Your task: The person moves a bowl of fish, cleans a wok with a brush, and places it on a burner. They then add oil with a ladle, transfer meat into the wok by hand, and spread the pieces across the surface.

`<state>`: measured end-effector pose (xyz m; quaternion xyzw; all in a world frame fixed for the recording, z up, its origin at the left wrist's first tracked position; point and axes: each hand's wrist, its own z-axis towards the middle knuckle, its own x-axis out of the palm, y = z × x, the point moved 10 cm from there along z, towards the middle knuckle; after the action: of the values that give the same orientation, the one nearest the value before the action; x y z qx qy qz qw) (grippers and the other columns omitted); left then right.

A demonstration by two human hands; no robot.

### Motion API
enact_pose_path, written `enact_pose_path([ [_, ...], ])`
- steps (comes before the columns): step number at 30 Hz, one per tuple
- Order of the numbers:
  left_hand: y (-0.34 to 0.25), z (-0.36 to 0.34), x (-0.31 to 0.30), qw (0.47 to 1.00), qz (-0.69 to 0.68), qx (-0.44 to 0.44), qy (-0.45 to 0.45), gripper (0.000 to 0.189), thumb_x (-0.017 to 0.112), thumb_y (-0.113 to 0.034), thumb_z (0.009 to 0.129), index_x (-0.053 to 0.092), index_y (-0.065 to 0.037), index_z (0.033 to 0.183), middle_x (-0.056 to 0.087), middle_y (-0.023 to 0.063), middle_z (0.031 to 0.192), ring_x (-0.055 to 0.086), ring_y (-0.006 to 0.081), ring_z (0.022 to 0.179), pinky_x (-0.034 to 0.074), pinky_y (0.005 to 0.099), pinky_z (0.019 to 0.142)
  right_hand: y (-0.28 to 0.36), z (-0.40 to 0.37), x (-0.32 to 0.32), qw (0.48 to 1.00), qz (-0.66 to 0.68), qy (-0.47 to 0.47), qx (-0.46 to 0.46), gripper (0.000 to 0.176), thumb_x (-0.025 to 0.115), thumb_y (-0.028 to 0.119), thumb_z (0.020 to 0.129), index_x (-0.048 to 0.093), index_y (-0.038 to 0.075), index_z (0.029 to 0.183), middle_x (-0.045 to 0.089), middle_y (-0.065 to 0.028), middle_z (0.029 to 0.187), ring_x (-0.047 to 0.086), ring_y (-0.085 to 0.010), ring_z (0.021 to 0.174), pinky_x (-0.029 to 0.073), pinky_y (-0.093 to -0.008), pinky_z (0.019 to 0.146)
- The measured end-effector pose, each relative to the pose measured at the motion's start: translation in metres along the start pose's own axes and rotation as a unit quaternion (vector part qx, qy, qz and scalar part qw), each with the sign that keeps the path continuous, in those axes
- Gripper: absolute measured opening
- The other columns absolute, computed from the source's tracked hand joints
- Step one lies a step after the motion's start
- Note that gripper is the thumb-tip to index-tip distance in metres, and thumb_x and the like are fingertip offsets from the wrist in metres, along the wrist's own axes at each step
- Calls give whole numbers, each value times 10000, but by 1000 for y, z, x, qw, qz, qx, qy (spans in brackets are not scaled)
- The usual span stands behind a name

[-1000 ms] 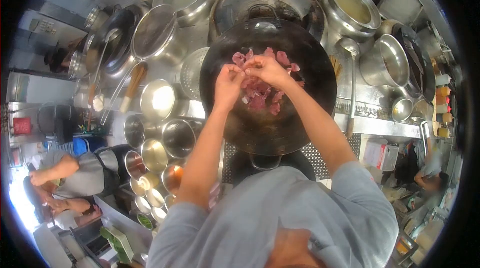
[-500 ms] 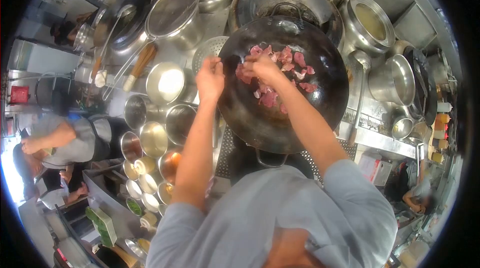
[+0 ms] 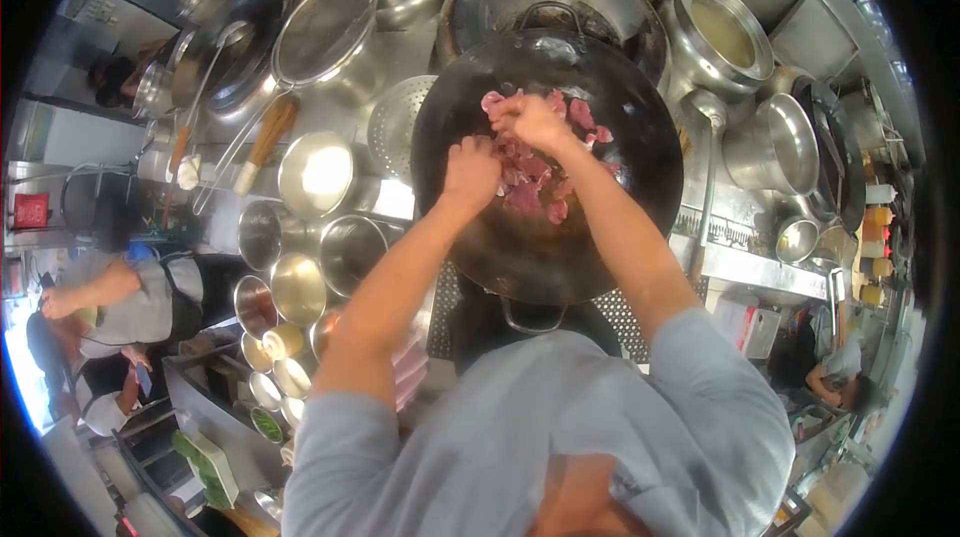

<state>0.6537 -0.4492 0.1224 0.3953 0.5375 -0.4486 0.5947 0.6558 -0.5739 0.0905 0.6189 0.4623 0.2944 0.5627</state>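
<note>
Well inside wok (image 3: 520,257), hands (image 3: 472,172) (image 3: 535,122) on meat (image 3: 525,199)

Wok (image 3: 520,247): black. Meat (image 3: 532,185) in wok: pink-red. Bowl (image 3: 318,175) left of wok: shiny silver. Colander (image 3: 393,137) left of wok: silver, dotted perforations. Sleeve (image 3: 700,387) below wok: grey.

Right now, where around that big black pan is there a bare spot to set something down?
The near half of the wok, below the meat, is bare. So is the steel ledge right of it, past the ladle. Left is crowded: colander and steel bowls stand packed together.
</note>
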Motion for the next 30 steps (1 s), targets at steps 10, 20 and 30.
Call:
enact_pose_path([
  [10,-18,5,7,999,23,40,23,215,565,-172,840,741,-55,881,633,81,1092,536,301,1016,450,442,855,-19,-66,-25,863,-503,44,-36,170,674,142,790,715,11,891,662,-262,1037,675,-398,963,551,-473,823],
  [20,8,11,-16,986,-157,-24,-40,245,581,-97,872,679,-23,1085,661,128,1130,599,337,1094,500,436,892,-31,-71,-13,920,-392,-4,-12,234,687,157,772,657,5,948,671,-235,981,680,-404,858,557,-488,763],
  [30,-2,17,-58,763,-608,-186,-116,222,743,-238,805,717,-19,823,714,150,820,685,229,790,525,392,722,65,-89,-37,981,-186,62,5,258,702,230,881,750,14,1013,700,-40,799,618,-122,725,469,-288,648],
])
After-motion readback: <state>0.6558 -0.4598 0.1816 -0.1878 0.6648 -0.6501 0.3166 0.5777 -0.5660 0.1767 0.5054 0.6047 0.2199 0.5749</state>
